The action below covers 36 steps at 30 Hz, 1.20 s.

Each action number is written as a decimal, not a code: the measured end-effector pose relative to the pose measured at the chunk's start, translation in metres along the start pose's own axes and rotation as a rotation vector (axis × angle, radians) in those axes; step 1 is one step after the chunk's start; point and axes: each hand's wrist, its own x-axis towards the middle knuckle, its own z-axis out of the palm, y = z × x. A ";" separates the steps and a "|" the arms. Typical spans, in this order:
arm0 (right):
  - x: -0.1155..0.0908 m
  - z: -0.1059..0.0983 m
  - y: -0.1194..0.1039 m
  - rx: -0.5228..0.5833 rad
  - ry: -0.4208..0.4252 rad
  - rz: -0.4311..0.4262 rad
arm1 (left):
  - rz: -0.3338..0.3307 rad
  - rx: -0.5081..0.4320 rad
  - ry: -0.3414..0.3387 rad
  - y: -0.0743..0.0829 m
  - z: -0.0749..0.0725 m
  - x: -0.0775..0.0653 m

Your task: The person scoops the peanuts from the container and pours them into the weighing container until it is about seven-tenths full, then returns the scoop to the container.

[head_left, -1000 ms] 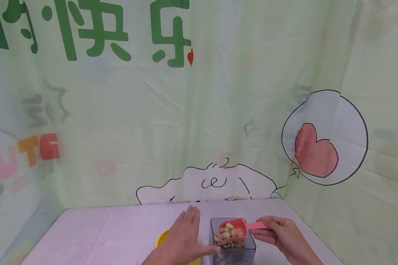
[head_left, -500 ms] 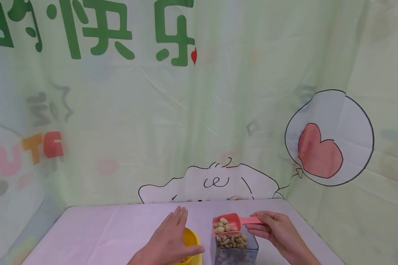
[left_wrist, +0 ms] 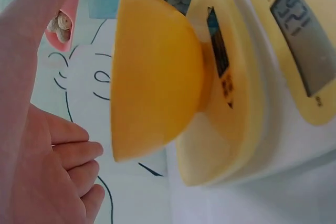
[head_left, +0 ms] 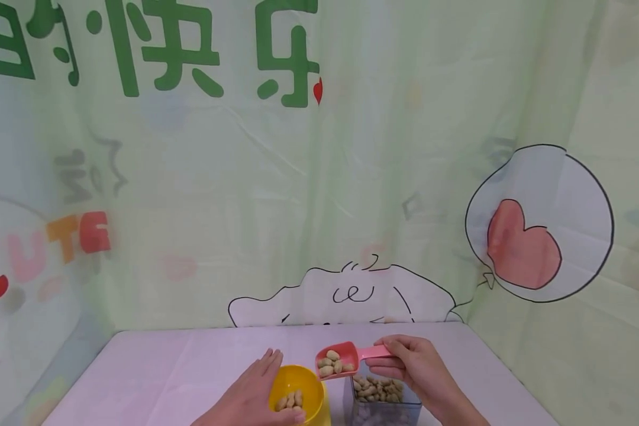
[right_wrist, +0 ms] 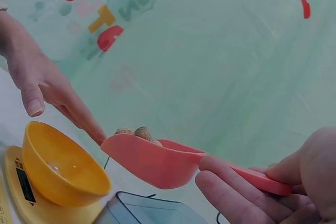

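Note:
My right hand [head_left: 418,370] grips the handle of a pink scoop [head_left: 349,355] loaded with several unshelled peanuts [head_left: 327,370]. In the head view the scoop overlaps the right rim of a yellow bowl [head_left: 310,387], which has a few peanuts at its bottom. The bowl sits on a yellow kitchen scale [left_wrist: 226,140], plain in the left wrist view. Fingers straight, my left hand [head_left: 247,393] is at the bowl's left side and holds nothing; its thumb crosses the near part of the bowl in the head view.
A clear bluish square container [head_left: 386,413] partly filled with peanuts [head_left: 375,389] stands right of the bowl. The scale's lit display [left_wrist: 302,35] faces the near side. A pale cloth covers the table [head_left: 181,367]; a printed curtain [head_left: 218,177] hangs behind it.
The loaded scoop has risen out of the container and travelled left to the bowl's rim. My left hand has shifted left, uncovering the bowl. The head view has turned slightly left.

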 end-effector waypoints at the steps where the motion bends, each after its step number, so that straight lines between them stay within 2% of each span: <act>1: 0.001 0.004 0.000 -0.010 0.002 0.003 | -0.017 -0.006 -0.009 -0.002 0.001 -0.001; 6: 0.006 0.018 0.002 -0.076 0.004 0.003 | -0.057 0.008 -0.025 -0.010 0.004 -0.002; 11: 0.008 0.026 0.004 -0.126 -0.031 -0.023 | -0.076 0.019 -0.036 -0.014 0.007 -0.002; 18: 0.009 0.034 0.005 -0.189 -0.073 -0.060 | -0.079 0.028 -0.040 -0.017 0.010 -0.001; 29: 0.002 0.035 0.000 -0.230 -0.101 -0.101 | -0.080 0.013 -0.040 -0.016 0.011 -0.002; 36: 0.001 0.030 0.000 -0.214 -0.099 -0.084 | -0.086 -0.003 -0.041 -0.017 0.010 -0.002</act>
